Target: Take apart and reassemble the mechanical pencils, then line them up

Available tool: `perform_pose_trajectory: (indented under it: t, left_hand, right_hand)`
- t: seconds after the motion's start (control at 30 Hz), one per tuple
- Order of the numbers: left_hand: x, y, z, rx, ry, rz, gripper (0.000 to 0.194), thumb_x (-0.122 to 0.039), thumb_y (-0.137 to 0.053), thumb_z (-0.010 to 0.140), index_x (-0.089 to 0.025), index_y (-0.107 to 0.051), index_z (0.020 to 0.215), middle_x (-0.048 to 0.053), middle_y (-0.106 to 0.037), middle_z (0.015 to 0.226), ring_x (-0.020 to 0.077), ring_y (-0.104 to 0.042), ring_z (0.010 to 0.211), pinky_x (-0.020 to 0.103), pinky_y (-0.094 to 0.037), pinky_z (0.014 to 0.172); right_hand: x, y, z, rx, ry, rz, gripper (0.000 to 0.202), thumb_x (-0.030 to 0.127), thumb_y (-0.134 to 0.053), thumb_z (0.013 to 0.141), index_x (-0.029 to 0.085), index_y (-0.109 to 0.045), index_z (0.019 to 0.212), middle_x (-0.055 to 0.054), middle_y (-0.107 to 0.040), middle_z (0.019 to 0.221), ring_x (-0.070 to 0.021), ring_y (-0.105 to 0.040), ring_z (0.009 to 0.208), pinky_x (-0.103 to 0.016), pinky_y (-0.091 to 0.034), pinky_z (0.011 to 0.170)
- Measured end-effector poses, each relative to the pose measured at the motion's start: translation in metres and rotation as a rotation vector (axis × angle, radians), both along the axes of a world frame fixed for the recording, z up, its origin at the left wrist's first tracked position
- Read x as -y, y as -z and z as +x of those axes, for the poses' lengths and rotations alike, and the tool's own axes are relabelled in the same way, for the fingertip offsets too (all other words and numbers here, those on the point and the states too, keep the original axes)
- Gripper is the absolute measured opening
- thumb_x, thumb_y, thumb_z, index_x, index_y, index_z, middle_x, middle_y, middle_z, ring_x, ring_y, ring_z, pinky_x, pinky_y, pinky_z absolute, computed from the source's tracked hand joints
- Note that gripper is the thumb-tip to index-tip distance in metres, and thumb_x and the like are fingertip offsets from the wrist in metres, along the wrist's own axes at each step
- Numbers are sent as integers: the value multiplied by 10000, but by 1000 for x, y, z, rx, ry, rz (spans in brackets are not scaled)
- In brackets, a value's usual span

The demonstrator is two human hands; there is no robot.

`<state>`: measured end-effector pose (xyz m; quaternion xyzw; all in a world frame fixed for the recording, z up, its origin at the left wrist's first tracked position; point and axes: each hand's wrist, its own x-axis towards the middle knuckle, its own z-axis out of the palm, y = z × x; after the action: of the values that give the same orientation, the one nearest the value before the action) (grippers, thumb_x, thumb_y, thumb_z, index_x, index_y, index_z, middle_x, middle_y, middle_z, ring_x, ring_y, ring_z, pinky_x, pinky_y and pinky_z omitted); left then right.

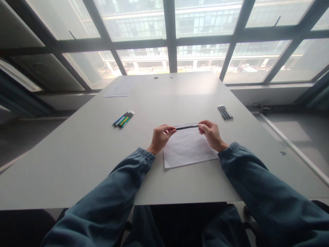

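A dark pen (187,127) is stretched level between my two hands, above a white sheet of paper (189,147). My left hand (161,137) pinches its left end between thumb and fingers. At the other end, my right hand (211,134) is closed on the pen near its silvery part. The paper lies on the white table (89,164) and is partly hidden by my hands. Left of my hands is a bundle of colored pens (123,119) with blue, yellow and green parts. Several dark pens (225,112) lie side by side to the right.
More paper (118,87) lies at the table's far left corner. Two small round items (156,78) are near the far edge. A small dark mark (282,153) shows on the right side. Large windows stand behind the table.
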<state>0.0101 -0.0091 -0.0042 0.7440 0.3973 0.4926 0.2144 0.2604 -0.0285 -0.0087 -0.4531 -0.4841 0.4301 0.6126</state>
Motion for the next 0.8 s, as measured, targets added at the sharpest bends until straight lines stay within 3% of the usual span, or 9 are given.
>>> perform_pose_trajectory:
  t: [0.27,0.63,0.8]
  left_hand:
    - [-4,7,-1,-39,-46,-38,184,-352,-725,882,-176,-774,863,44,-760,801,146,-671,701,242,-494,604]
    - [-4,6,-1,-26,42,-35,205,-319,-681,915,-188,-812,1004,57,-740,844,142,-635,717,246,-467,588]
    - [-5,7,-1,-18,51,-45,204,-357,-720,891,-201,-819,977,58,-744,847,147,-631,713,257,-474,597]
  right_hand:
    - [-2,4,3,7,16,12,89,251,-666,781,168,-698,783,14,-588,594,-119,-497,553,-274,-392,551]
    - [-2,3,3,20,32,5,96,258,-665,784,167,-693,770,14,-587,588,-118,-497,548,-273,-391,548]
    - [-2,1,3,14,43,-6,85,251,-669,775,169,-686,760,18,-584,584,-115,-494,543,-271,-388,547]
